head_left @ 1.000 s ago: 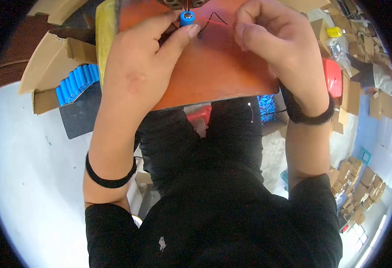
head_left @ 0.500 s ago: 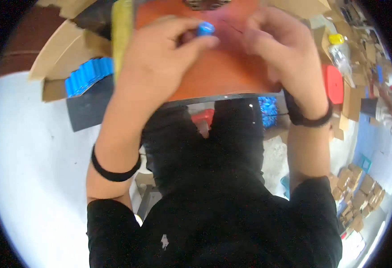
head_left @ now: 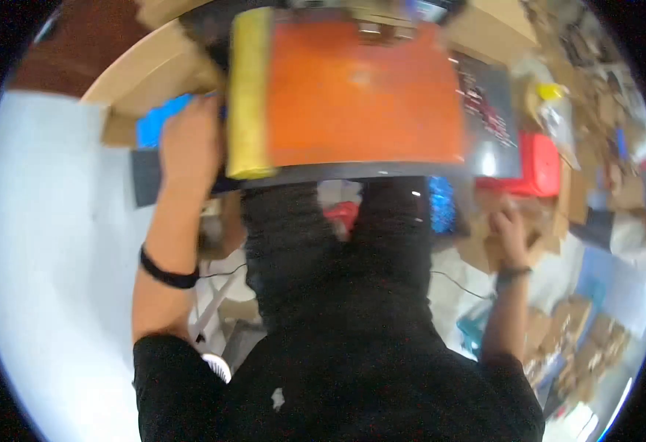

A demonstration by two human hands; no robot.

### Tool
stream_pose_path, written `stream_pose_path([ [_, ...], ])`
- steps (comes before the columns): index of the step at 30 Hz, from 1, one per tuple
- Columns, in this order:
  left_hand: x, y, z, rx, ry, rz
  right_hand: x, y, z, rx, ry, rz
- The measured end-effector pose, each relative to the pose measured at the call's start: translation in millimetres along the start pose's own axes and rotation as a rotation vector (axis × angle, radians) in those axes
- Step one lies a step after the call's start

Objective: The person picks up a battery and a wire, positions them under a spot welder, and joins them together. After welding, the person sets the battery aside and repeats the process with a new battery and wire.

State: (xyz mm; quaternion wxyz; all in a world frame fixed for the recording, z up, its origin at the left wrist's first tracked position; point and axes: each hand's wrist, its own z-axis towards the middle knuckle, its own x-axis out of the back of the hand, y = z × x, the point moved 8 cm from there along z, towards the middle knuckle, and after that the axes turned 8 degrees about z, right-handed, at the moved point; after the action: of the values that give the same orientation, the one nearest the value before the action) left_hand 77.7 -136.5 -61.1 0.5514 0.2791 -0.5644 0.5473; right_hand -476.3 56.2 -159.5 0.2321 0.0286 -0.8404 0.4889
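Note:
My left hand (head_left: 192, 140) reaches to the far left, at a row of blue cylinders (head_left: 159, 121) in a cardboard box (head_left: 120, 125). Its fingers point away and are smeared, so whether they grip a cylinder is hidden. Low on the right, my right hand (head_left: 511, 230) hangs beside the table, over an open cardboard box (head_left: 477, 247) and just below a red plastic bin (head_left: 540, 166). Blur hides what its fingers do. Between the hands lies an orange work mat (head_left: 367, 96), with a yellow strip (head_left: 250, 96) along its left edge.
Small dark red pieces (head_left: 489, 114) lie on the dark tabletop right of the mat. A metal fixture (head_left: 385, 29) stands at the mat's far edge. Many small blue pieces (head_left: 441, 205) fill a container below the table's right side. Cardboard boxes (head_left: 570, 328) are stacked on the floor at right.
Both hands have left the mat. The left, which held a blue cylinder, has moved left to the row of cylinders; the right has dropped down and right. The view has shifted slightly.

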Motion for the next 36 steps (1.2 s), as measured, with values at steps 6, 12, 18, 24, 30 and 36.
stream_pose_path([
  [6, -23, -8, -3, 0.133, -0.086, -0.252, 8, 106, 33, -0.056, 0.08, -0.499],
  [12, -28, -7, -15, 0.252, -0.036, -0.523, -2, -53, 18, 0.336, 0.399, -0.244],
  [18, -79, -24, -27, 0.427, -0.087, -0.964, -77, -166, 44, 0.716, 0.307, -0.461],
  [24, -67, -24, -20, 0.441, -0.068, -0.7, -89, -156, 75, 0.665, 0.29, -0.701],
  [30, -108, -28, -29, 0.935, -0.213, -1.722, -82, -156, 68, 0.652, 0.294, -0.676],
  [36, -24, -22, -23, 0.439, -0.225, -0.655, -63, -170, 23, 0.506, 0.252, -0.601],
])
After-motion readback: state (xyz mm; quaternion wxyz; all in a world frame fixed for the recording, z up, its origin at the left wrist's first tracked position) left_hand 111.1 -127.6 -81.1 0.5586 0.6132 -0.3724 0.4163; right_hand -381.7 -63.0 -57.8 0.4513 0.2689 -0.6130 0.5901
